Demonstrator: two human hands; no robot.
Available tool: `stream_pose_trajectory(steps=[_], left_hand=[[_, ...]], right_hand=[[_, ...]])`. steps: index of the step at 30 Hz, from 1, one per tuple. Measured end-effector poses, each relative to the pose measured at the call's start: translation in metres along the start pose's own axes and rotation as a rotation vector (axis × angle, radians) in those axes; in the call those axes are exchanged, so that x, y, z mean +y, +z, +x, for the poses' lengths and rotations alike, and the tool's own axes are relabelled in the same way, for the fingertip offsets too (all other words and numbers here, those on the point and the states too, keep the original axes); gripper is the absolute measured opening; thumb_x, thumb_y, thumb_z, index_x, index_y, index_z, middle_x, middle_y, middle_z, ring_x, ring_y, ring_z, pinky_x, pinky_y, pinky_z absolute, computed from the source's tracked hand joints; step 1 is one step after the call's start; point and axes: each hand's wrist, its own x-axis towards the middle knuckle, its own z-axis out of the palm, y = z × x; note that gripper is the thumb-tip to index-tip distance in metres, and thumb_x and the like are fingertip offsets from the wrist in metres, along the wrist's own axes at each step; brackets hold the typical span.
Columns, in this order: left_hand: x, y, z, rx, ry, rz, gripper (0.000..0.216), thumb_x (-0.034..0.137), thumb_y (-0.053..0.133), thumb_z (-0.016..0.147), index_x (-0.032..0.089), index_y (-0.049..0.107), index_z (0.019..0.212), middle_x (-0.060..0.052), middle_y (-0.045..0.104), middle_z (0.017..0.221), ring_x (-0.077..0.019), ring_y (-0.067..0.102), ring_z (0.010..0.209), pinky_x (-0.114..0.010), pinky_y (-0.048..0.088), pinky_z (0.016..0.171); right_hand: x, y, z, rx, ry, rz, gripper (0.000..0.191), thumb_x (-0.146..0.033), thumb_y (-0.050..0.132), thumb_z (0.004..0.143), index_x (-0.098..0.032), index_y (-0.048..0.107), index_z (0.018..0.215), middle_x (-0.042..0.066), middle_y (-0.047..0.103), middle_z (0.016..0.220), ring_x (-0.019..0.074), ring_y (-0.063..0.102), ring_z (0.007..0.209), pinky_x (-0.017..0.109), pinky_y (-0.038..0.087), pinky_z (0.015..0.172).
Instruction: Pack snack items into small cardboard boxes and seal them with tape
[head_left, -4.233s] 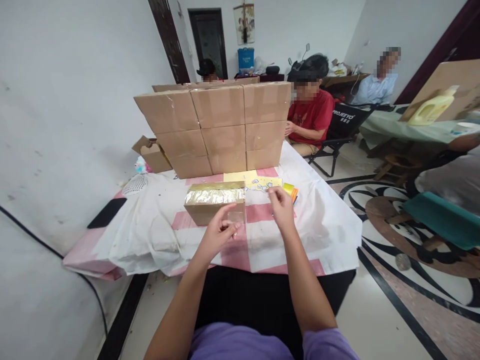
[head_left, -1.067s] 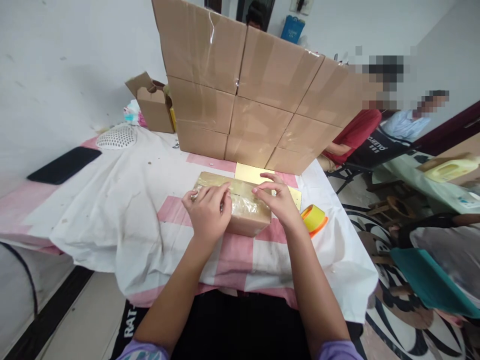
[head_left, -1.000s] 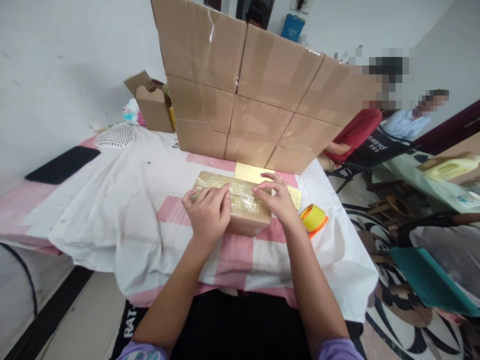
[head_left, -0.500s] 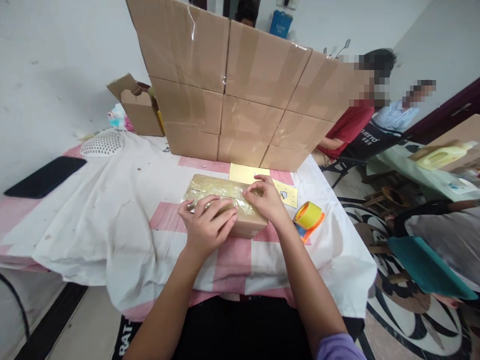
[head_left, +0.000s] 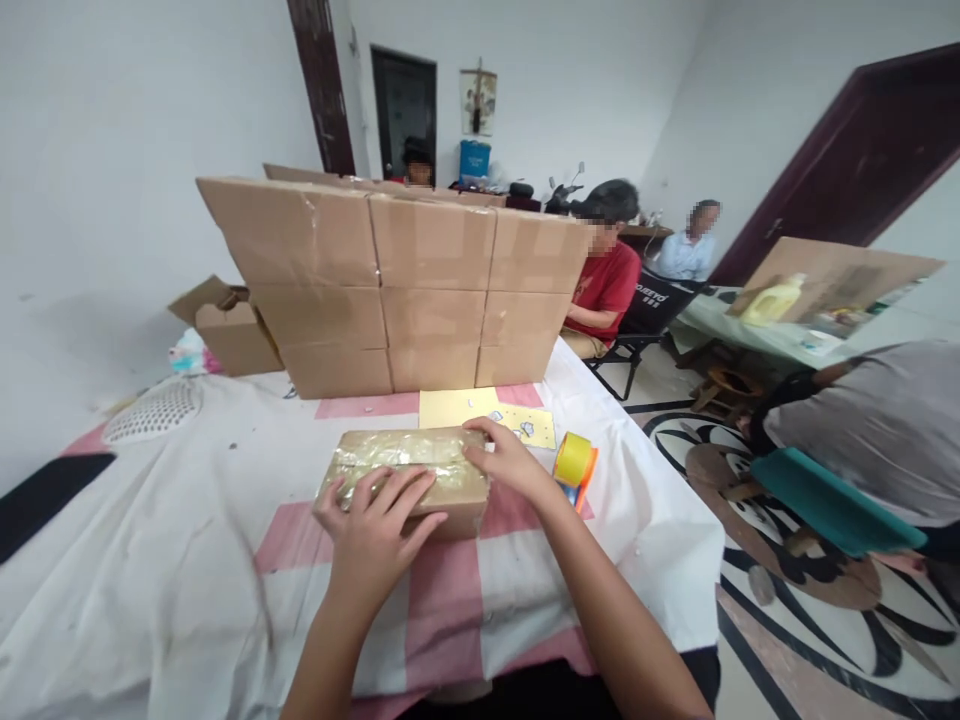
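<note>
A small cardboard box (head_left: 405, 447), its top covered with shiny clear tape, lies on the cloth in front of me. My left hand (head_left: 382, 515) rests on the left part of its top and front edge, fingers spread. At the box's right end, my right hand (head_left: 499, 455) is curved over the corner, thumb and forefinger on the top; its other fingers are partly hidden. A yellow tape roll (head_left: 574, 459) with an orange-and-blue part beside it stands right of the box. Behind the box lies a yellow printed sheet (head_left: 450, 407).
A wall of stacked, taped boxes (head_left: 435, 320) stands behind. An open carton (head_left: 238, 335), a white perforated piece (head_left: 154, 412) and a dark flat object (head_left: 49, 500) are at left. A person in red (head_left: 609, 290) sits beyond; another person (head_left: 862, 440) is at right.
My view has tilted up, showing more of the room. My right thumb and forefinger have spread apart at the box's right end. My left hand stays on the box.
</note>
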Motion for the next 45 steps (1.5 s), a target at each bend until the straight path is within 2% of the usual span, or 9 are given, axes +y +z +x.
stream_pose_trajectory(steps=[7, 12, 19, 24, 29, 33, 35, 40, 45], left_hand=[[-0.005, 0.003, -0.004, -0.106, 0.046, 0.002, 0.036, 0.047, 0.057, 0.096, 0.032, 0.065, 0.128, -0.004, 0.068, 0.135, -0.032, 0.058, 0.124, -0.055, 0.016, 0.111], [-0.012, 0.014, -0.011, -0.071, 0.089, 0.062, 0.037, 0.048, 0.051, 0.098, 0.032, 0.064, 0.129, -0.007, 0.066, 0.137, -0.0313, 0.058, 0.122, -0.052, 0.022, 0.107], [-0.02, 0.024, -0.013, 0.016, 0.189, 0.062, 0.04, 0.044, 0.05, 0.099, 0.03, 0.06, 0.135, -0.006, 0.073, 0.125, -0.0303, 0.058, 0.118, -0.051, 0.016, 0.113], [-0.027, 0.018, -0.017, 0.106, 0.186, 0.071, 0.038, 0.048, 0.053, 0.097, 0.028, 0.066, 0.127, -0.007, 0.076, 0.112, -0.0322, 0.055, 0.104, -0.053, 0.026, 0.108], [-0.018, 0.013, -0.016, 0.187, 0.164, -0.029, 0.04, 0.039, 0.061, 0.095, 0.03, 0.06, 0.134, -0.009, 0.07, 0.12, -0.0299, 0.056, 0.106, -0.048, 0.037, 0.102], [0.004, 0.025, -0.014, 0.348, 0.055, -0.032, 0.059, 0.033, 0.072, 0.088, 0.029, 0.051, 0.143, -0.015, 0.06, 0.131, -0.0344, 0.051, 0.124, -0.052, 0.036, 0.106], [0.013, 0.04, -0.018, 0.209, 0.043, -0.073, 0.052, 0.034, 0.064, 0.092, 0.027, 0.051, 0.142, -0.015, 0.062, 0.13, -0.0325, 0.054, 0.121, -0.051, 0.037, 0.104], [0.031, 0.081, -0.044, -0.372, 0.02, -0.084, 0.042, 0.039, 0.046, 0.099, 0.026, 0.061, 0.136, -0.009, 0.065, 0.137, -0.0293, 0.056, 0.126, -0.049, 0.038, 0.104], [0.038, 0.09, -0.057, -0.588, 0.068, -0.067, 0.046, 0.038, 0.045, 0.099, 0.032, 0.059, 0.142, -0.005, 0.058, 0.148, -0.0276, 0.052, 0.135, -0.049, 0.038, 0.109]], right_hand=[[-0.001, -0.026, -0.036, -0.276, -0.099, -0.081, 0.093, -0.047, 0.08, 0.077, -0.022, 0.035, 0.153, 0.015, 0.038, 0.154, 0.0295, 0.038, 0.144, 0.045, 0.029, 0.121], [0.012, -0.02, -0.055, -0.301, -0.133, -0.141, 0.131, -0.053, 0.092, 0.059, -0.034, 0.01, 0.16, 0.014, 0.023, 0.155, 0.0366, 0.038, 0.143, 0.048, 0.039, 0.114], [0.034, 0.003, -0.064, -0.135, -0.206, -0.118, 0.126, -0.036, 0.093, 0.054, -0.034, 0.018, 0.154, 0.011, 0.028, 0.141, 0.0345, 0.052, 0.128, 0.046, 0.048, 0.104], [0.026, 0.004, -0.069, -0.071, -0.258, -0.081, 0.116, -0.038, 0.092, 0.054, -0.035, 0.028, 0.15, 0.01, 0.029, 0.136, 0.0334, 0.048, 0.13, 0.046, 0.05, 0.104], [0.006, -0.011, -0.073, 0.042, -0.399, -0.158, 0.114, -0.039, 0.093, 0.048, -0.035, 0.036, 0.146, 0.009, 0.03, 0.136, 0.0343, 0.042, 0.134, 0.047, 0.047, 0.107], [-0.01, -0.048, -0.07, 0.305, -0.388, -0.153, 0.101, -0.041, 0.09, 0.057, -0.032, 0.038, 0.144, 0.011, 0.031, 0.139, 0.0318, 0.047, 0.128, 0.046, 0.051, 0.102], [-0.012, -0.078, -0.066, 0.522, -0.352, -0.101, 0.094, -0.043, 0.086, 0.064, -0.031, 0.036, 0.143, 0.011, 0.034, 0.138, 0.0293, 0.048, 0.127, 0.043, 0.055, 0.096], [0.016, -0.167, -0.061, 0.984, -0.177, -0.186, 0.091, -0.046, 0.083, 0.069, -0.026, 0.033, 0.143, 0.013, 0.034, 0.137, 0.03, 0.048, 0.124, 0.043, 0.056, 0.091], [0.085, -0.209, -0.057, 1.024, 0.128, -0.405, 0.087, -0.04, 0.08, 0.071, -0.018, 0.034, 0.142, 0.018, 0.03, 0.139, 0.0356, 0.042, 0.133, 0.048, 0.042, 0.109]])
